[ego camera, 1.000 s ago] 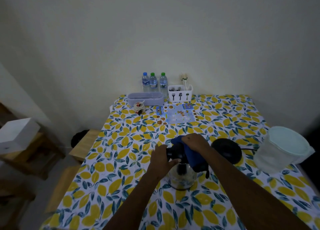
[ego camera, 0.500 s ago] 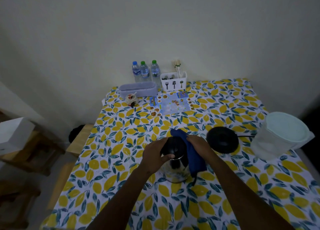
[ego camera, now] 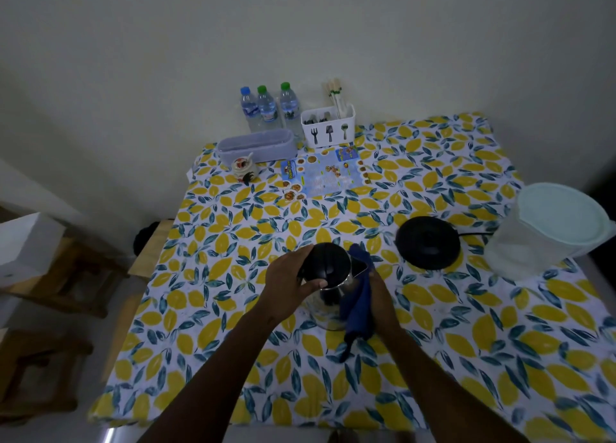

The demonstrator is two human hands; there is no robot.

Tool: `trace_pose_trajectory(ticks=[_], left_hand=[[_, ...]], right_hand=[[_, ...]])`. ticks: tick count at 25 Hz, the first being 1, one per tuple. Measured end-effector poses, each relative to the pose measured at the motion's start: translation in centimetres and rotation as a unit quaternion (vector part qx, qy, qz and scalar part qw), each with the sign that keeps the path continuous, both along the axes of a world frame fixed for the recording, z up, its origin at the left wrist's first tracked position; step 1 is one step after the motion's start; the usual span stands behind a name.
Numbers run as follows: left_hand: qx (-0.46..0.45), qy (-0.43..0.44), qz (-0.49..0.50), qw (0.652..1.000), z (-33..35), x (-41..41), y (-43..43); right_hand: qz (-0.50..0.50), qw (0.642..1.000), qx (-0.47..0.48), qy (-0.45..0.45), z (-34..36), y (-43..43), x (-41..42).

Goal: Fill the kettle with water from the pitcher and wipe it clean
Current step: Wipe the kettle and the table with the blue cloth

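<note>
left hand [ego camera: 289,284] grips the kettle [ego camera: 328,281] lid, right hand [ego camera: 380,297] presses a blue cloth [ego camera: 358,304] to its side — black base [ego camera: 427,242] and pitcher [ego camera: 546,232] just right on the worktop [ego camera: 466,326].

Blue cloth [ego camera: 358,304] slid from kettle [ego camera: 328,269] lid down right side.

Bare cloth left of kettle [ego camera: 328,269]; black base [ego camera: 427,242] stands right.
</note>
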State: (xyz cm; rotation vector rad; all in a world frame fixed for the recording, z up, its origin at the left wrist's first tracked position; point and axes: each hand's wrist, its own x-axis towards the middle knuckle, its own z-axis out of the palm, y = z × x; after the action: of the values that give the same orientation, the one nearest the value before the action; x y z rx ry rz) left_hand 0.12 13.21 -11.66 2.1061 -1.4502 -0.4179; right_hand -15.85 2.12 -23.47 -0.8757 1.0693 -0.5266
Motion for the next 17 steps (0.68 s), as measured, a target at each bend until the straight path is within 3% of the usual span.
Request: trace_pose_trajectory(ticks=[3,6,13,17], left_hand=[[-0.010,-0.008,-0.007,1.000,0.2,0.1,-0.2],[-0.015,-0.019,-0.010,1.000,0.2,0.0,-0.1],[0.000,-0.030,-0.024,0.999,-0.2,0.3,0.1],[0.011,0.000,-0.015,1.000,0.3,0.3,0.4]], right_hand=[[-0.067,0.988,-0.054,0.126,2.0,5.5,0.6],[-0.042,0.973,-0.147,0.175,5.4,11.6,2.2],[-0.039,0.969,-0.143,0.199,3.2,11.7,2.1],[0.019,0.962,-0.178,0.207,1.9,10.2,-0.5]])
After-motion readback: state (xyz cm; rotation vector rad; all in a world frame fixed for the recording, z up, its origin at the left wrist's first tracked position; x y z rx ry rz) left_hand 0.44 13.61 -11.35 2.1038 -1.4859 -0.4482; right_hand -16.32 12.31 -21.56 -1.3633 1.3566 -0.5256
